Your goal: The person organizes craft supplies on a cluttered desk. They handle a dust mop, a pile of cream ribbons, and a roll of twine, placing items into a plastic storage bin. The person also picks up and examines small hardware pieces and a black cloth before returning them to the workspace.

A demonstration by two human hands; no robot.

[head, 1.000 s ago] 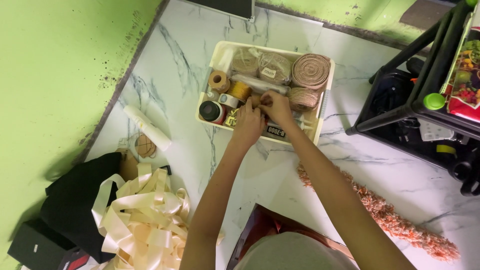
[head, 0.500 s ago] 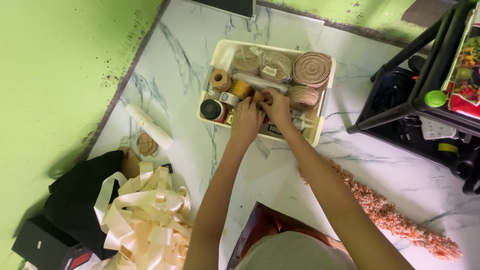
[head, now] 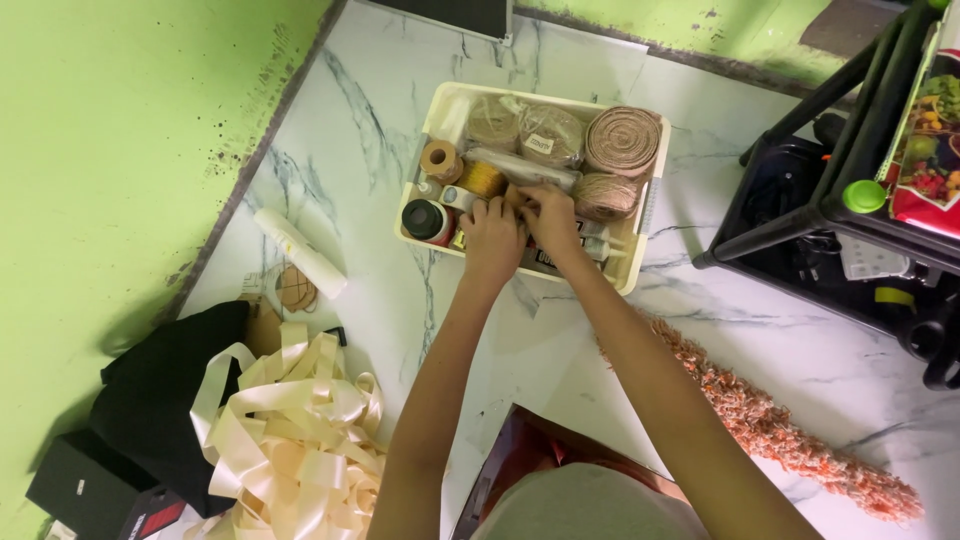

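Observation:
A cream plastic tray (head: 441, 101) sits on the white marble floor, filled with craft supplies. My left hand (head: 492, 236) and my right hand (head: 548, 215) are both inside it, fingertips together near its middle, pinching at a small item I cannot make out. Around them lie a big roll of burlap ribbon (head: 623, 141), a ball of jute twine (head: 604, 195), a spool of yellow thread (head: 481, 179), a brown tape roll (head: 440, 160), a round dark tin (head: 424, 219) and bagged twine bundles (head: 548, 134).
A heap of cream satin ribbon (head: 292, 424) lies at lower left beside a black bag (head: 160, 400) and a black box (head: 82, 487). A white tube (head: 300, 252) lies by the green wall. An orange fuzzy garland (head: 775, 428) runs lower right. A black rack (head: 850, 200) stands right.
Both hands have stayed in the tray, their fingers shifting slightly together toward its middle. The view has drifted a little; nothing has been lifted out.

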